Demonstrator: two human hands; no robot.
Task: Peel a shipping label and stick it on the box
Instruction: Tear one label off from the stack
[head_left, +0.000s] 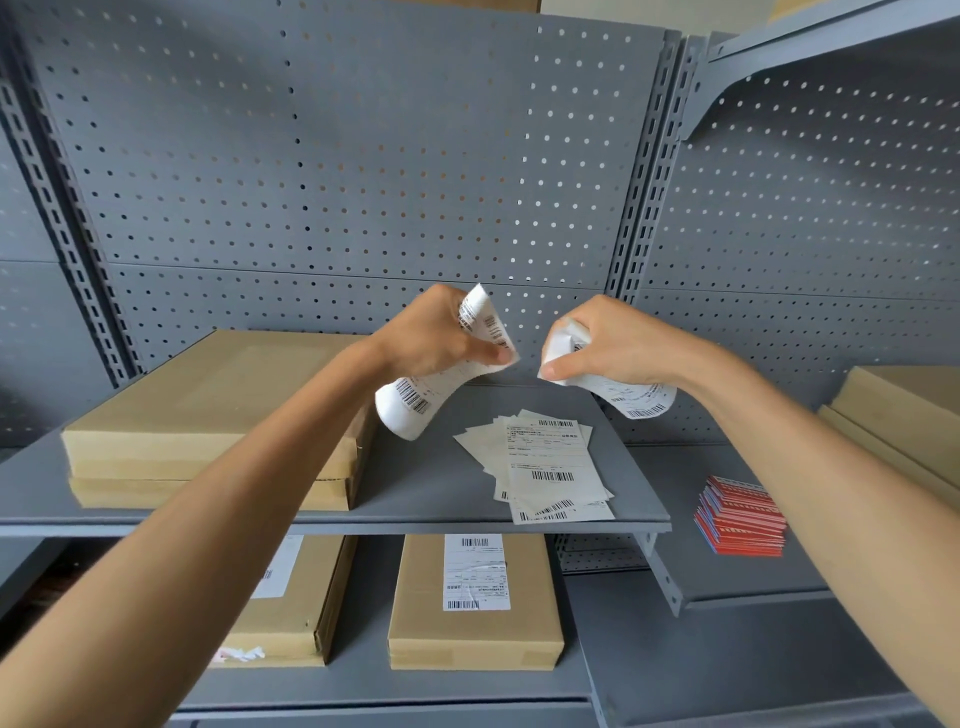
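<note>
Gripping a curled white paper sheet printed with barcodes (415, 400), the left hand (436, 332) has its fingers and thumb curled round it. The right hand (608, 345) pinches a second curled white barcode sheet (631, 395) between thumb and fingers. The two hands are raised side by side above the grey metal shelf (431, 483), near each other but apart, and whether either sheet is label or backing cannot be told.

Just below and between the hands, a loose fanned pile of flat white shipping labels (545, 467) lies on that shelf. Left of the left hand, beneath its forearm, sits a stack of two flat brown cardboard boxes (208, 415) with bare tops.

On the lower shelf under the hands rests a smaller brown cardboard box with a white label stuck on top (475, 603); beside it, under the left arm, another labelled brown box (291, 597) is partly hidden. Below the right forearm lies a stack of red cards (740, 517), and further right are more brown cardboard boxes (904, 415). Behind everything stands a grey perforated back panel (337, 156).
</note>
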